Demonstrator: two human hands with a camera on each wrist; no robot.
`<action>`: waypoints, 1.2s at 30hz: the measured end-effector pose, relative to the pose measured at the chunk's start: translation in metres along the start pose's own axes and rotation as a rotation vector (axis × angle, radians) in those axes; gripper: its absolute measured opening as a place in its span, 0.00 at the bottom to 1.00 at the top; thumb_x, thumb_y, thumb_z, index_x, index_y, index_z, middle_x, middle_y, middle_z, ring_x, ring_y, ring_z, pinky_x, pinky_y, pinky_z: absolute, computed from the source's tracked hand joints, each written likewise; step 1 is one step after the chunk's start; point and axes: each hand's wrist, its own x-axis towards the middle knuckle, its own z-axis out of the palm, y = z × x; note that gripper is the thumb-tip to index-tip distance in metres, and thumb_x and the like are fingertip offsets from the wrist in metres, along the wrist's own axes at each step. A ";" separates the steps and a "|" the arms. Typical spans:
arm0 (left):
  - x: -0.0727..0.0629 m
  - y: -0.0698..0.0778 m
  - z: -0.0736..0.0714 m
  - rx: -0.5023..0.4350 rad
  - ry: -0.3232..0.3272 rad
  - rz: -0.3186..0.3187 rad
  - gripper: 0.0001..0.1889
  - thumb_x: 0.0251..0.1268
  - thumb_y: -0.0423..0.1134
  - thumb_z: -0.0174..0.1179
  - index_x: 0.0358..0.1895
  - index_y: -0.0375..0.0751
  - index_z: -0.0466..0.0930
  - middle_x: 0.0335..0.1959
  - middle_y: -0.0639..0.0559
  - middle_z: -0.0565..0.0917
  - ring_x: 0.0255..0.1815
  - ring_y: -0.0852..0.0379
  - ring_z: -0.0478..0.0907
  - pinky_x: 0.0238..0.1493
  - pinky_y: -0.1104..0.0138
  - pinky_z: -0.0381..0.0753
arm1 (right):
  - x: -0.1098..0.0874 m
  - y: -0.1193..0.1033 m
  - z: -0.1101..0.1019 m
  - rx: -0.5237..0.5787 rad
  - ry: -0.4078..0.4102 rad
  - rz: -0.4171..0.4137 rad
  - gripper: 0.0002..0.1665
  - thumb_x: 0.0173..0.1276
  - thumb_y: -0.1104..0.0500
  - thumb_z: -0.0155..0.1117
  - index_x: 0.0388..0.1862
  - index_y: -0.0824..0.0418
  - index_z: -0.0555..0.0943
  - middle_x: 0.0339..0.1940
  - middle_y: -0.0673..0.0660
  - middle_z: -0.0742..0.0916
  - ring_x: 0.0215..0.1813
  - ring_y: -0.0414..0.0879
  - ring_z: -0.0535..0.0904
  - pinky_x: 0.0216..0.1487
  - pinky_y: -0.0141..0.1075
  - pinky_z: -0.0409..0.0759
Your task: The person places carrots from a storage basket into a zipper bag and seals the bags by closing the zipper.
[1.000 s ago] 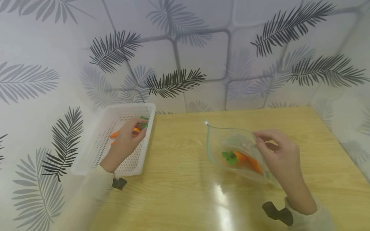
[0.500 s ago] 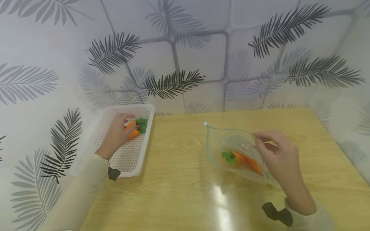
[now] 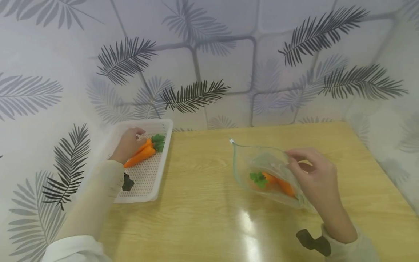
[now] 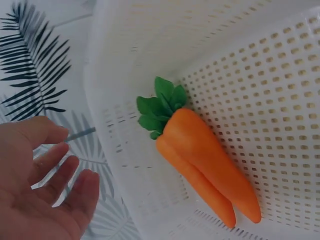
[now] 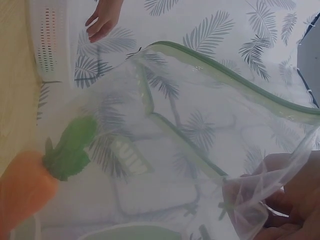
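The left grip (image 3: 127, 145) is loose; the right grip (image 3: 314, 174) pinches the clear, green-edged plastic bag (image 3: 268, 162), which slackening could collapse.

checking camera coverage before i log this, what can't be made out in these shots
Near left corner of the basket: head view, hidden by the left sleeve.
Exact number of carrots in the bag: head view, blurred through the bag; right wrist view, cut off by the left edge.
Part of the bag's right end: head view, behind the right hand.
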 end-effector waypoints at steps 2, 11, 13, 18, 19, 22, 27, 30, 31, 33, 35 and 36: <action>0.005 -0.007 0.005 0.038 -0.038 0.007 0.21 0.67 0.34 0.50 0.58 0.23 0.66 0.57 0.28 0.68 0.56 0.34 0.65 0.58 0.46 0.64 | 0.000 0.001 0.000 0.005 0.002 -0.003 0.13 0.53 0.79 0.61 0.35 0.68 0.83 0.36 0.58 0.85 0.38 0.38 0.79 0.36 0.23 0.78; 0.014 -0.007 0.019 0.116 -0.179 -0.091 0.24 0.63 0.34 0.53 0.60 0.23 0.65 0.59 0.29 0.68 0.60 0.35 0.64 0.62 0.47 0.60 | -0.001 0.000 -0.004 0.003 0.006 0.019 0.11 0.55 0.77 0.61 0.35 0.68 0.83 0.36 0.58 0.85 0.37 0.42 0.79 0.37 0.24 0.78; 0.018 -0.012 0.024 0.110 -0.204 -0.121 0.23 0.60 0.36 0.53 0.58 0.26 0.67 0.54 0.32 0.72 0.53 0.38 0.69 0.55 0.50 0.68 | -0.001 0.000 -0.004 0.005 0.003 0.021 0.12 0.54 0.78 0.61 0.35 0.68 0.83 0.36 0.58 0.85 0.38 0.40 0.79 0.37 0.24 0.78; 0.029 -0.035 0.040 0.127 -0.231 -0.121 0.06 0.55 0.35 0.53 0.31 0.37 0.66 0.29 0.47 0.71 0.29 0.50 0.65 0.29 0.62 0.66 | -0.001 -0.001 -0.004 0.003 -0.012 0.020 0.13 0.53 0.79 0.61 0.36 0.67 0.83 0.36 0.59 0.84 0.38 0.37 0.78 0.37 0.24 0.78; 0.031 -0.040 0.042 0.132 -0.236 -0.109 0.06 0.55 0.35 0.52 0.31 0.36 0.67 0.29 0.47 0.72 0.30 0.50 0.67 0.30 0.62 0.67 | -0.001 -0.001 -0.004 0.000 -0.015 0.019 0.13 0.53 0.79 0.61 0.36 0.67 0.83 0.36 0.60 0.84 0.38 0.37 0.78 0.37 0.24 0.78; 0.033 -0.048 0.047 0.175 -0.264 -0.091 0.18 0.57 0.37 0.50 0.50 0.31 0.74 0.50 0.39 0.78 0.50 0.43 0.72 0.46 0.55 0.72 | -0.001 0.000 -0.005 -0.009 -0.017 0.014 0.13 0.53 0.79 0.62 0.35 0.67 0.83 0.35 0.61 0.84 0.38 0.38 0.79 0.36 0.24 0.79; 0.038 -0.057 0.055 0.230 -0.293 -0.086 0.28 0.57 0.36 0.48 0.64 0.34 0.67 0.62 0.34 0.68 0.50 0.40 0.71 0.46 0.51 0.71 | -0.002 0.001 -0.006 -0.017 -0.017 0.022 0.12 0.54 0.78 0.61 0.35 0.67 0.83 0.36 0.60 0.84 0.38 0.41 0.79 0.37 0.24 0.78; 0.039 -0.055 0.058 0.264 -0.300 -0.126 0.28 0.57 0.36 0.46 0.65 0.37 0.66 0.62 0.29 0.64 0.41 0.41 0.67 0.38 0.50 0.68 | -0.002 0.000 -0.007 -0.010 -0.018 0.032 0.12 0.54 0.78 0.61 0.36 0.67 0.83 0.36 0.59 0.84 0.38 0.40 0.78 0.37 0.24 0.78; 0.038 -0.053 0.059 0.274 -0.299 -0.141 0.29 0.57 0.36 0.46 0.66 0.38 0.65 0.62 0.28 0.63 0.40 0.40 0.66 0.37 0.50 0.67 | -0.002 0.000 -0.007 -0.008 -0.019 0.035 0.12 0.55 0.77 0.61 0.36 0.67 0.83 0.36 0.59 0.84 0.38 0.40 0.78 0.37 0.24 0.78; 0.035 -0.047 0.060 0.284 -0.290 -0.163 0.27 0.57 0.36 0.45 0.64 0.37 0.68 0.61 0.27 0.62 0.40 0.40 0.65 0.38 0.50 0.67 | -0.003 0.000 -0.007 -0.004 -0.020 0.036 0.11 0.55 0.77 0.61 0.36 0.67 0.83 0.36 0.58 0.84 0.38 0.41 0.78 0.37 0.24 0.78; 0.029 -0.039 0.059 0.283 -0.277 -0.175 0.24 0.57 0.36 0.48 0.60 0.36 0.71 0.59 0.27 0.63 0.42 0.38 0.66 0.40 0.48 0.68 | -0.003 0.000 -0.007 -0.006 -0.022 0.033 0.11 0.55 0.77 0.61 0.36 0.67 0.83 0.36 0.57 0.84 0.37 0.42 0.79 0.37 0.24 0.78; 0.027 -0.034 0.058 0.284 -0.277 -0.175 0.23 0.57 0.36 0.49 0.58 0.36 0.72 0.58 0.27 0.63 0.43 0.36 0.66 0.41 0.46 0.69 | -0.003 0.000 -0.007 -0.008 -0.022 0.028 0.12 0.55 0.77 0.61 0.36 0.67 0.83 0.36 0.56 0.84 0.37 0.42 0.79 0.37 0.24 0.78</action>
